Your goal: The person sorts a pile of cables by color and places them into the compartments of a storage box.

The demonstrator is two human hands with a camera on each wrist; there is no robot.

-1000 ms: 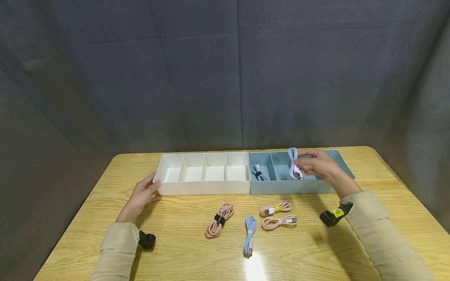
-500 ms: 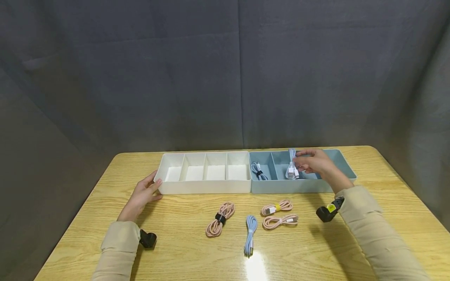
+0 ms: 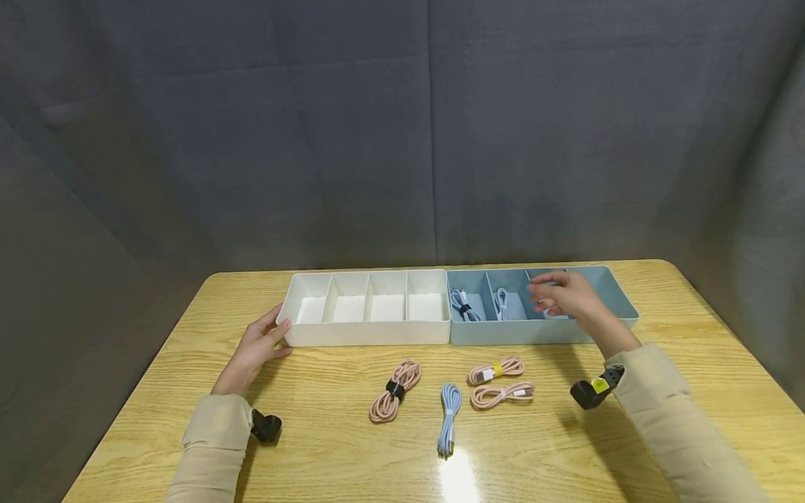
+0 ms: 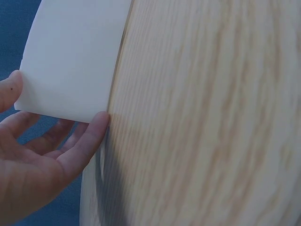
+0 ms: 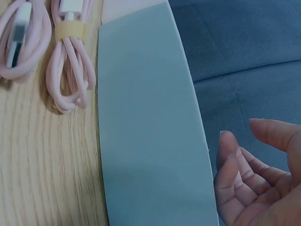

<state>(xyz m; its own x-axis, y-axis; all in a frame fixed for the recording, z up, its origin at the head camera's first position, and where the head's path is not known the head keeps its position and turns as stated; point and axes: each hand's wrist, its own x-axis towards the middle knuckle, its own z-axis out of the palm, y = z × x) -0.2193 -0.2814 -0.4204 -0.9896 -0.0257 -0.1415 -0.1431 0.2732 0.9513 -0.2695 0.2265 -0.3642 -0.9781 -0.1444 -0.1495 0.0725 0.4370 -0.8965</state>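
Head view: at 1 o'clock your right grip [image 3: 562, 293] hangs over the blue box [image 3: 522, 334], thumb and fingertips parted, holding nothing. A pale-blue cable [image 3: 501, 304] sits in that box's second compartment from its 9 o'clock end. At 11 o'clock your left grip [image 3: 254, 344] is loosely spread, touching the white box [image 3: 367, 334]. A bundled blue cable [image 3: 448, 412] lies on the desk [image 3: 327, 440] at 12 o'clock.

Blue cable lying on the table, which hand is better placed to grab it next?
Probably the right hand: it is empty, poised over the blue box, and looks nearer that blue cable in the head view. The left hand holds the white box.
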